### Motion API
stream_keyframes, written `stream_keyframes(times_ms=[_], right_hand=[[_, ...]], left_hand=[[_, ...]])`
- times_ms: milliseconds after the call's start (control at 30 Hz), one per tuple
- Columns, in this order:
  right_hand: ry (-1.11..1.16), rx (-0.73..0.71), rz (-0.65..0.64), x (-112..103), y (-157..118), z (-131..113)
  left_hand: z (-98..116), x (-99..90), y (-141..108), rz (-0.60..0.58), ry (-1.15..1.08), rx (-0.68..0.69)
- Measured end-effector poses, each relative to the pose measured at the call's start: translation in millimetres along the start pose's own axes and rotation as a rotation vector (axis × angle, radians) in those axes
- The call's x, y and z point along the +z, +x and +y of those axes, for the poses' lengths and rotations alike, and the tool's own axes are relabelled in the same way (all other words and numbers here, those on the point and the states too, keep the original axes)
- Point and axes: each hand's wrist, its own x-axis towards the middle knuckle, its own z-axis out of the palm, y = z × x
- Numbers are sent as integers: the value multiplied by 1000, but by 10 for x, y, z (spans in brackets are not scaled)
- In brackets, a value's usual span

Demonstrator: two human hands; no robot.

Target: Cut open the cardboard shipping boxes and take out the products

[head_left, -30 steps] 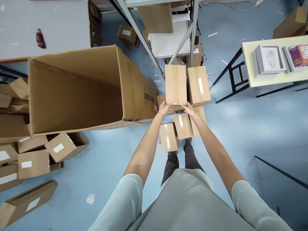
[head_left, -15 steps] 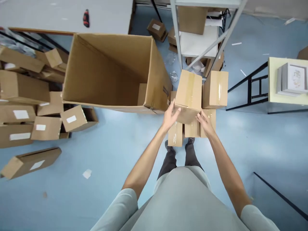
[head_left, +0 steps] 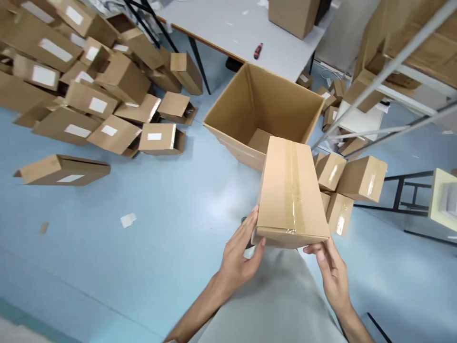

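A taped brown carton is held up close to my body, between both hands. My left hand presses on its left side near the lower corner. My right hand supports its lower right corner, with the fingers partly beneath. Just beyond the carton stands a large open cardboard box, whose visible inside shows a brown piece at the bottom. Several smaller taped cartons are stacked on the floor to the right of the held one.
Many brown boxes with white labels are piled at the upper left. A grey table bears a red and black tool. Metal shelving stands at the upper right. A pale table is at the far right.
The held carton has come up off the stack and nearer to me, with both hands on it. The view has turned left, showing more of the box pile and the table.
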Motion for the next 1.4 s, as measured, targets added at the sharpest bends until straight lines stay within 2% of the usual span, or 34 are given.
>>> stream_keyframes(times_ms=[133, 233, 333, 467, 667, 933, 1033, 1167, 1300, 1400], right_hand=[[19, -67, -109, 1038, 205, -431], [38, -90, -196, 1787, 490, -693], [88, -119, -259, 2396, 796, -894], [181, -158, -284, 3033, 1275, -1124], [225, -190, -327, 3895, 2283, -1480], [222, -247, -332, 4988, 3779, -2135], [214, -273, -287, 5449, 4327, -2261], [163, -293, -198, 6166, 5026, -2392], [165, -295, -67, 6923, 5617, -2683], [151, -259, 16, 7419, 5982, -2991]], left_hand=[[-472, -1003, 8, 98, 62, -17], [-821, -1604, 142, 196, 149, -22], [-1120, -2064, 354, 253, 213, -8], [-1530, -2507, 783, 265, 271, -4], [-2303, -3067, 1807, 277, 317, -24], [-3252, -3813, 3264, 287, 290, -39], [-3769, -4018, 3756, 276, 226, -57], [-4591, -4336, 4462, 236, 136, -28], [-5351, -4815, 5262, 142, 61, 29], [-5804, -5183, 5878, 69, -5, 65]])
